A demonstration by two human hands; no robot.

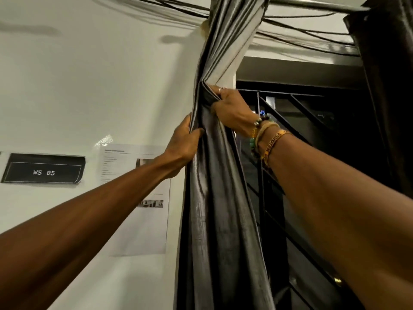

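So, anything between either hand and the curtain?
Nothing visible. The left hand grips the gathered curtain at its wall-side edge; the right hand pinches its folds just above.

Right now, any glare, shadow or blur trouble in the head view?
Head view: sheen streaks on the curtain that the left hand and right hand grip; space behind it nearly black; paper print too soft to read, sign legible; forearms stretched by the wide lens.
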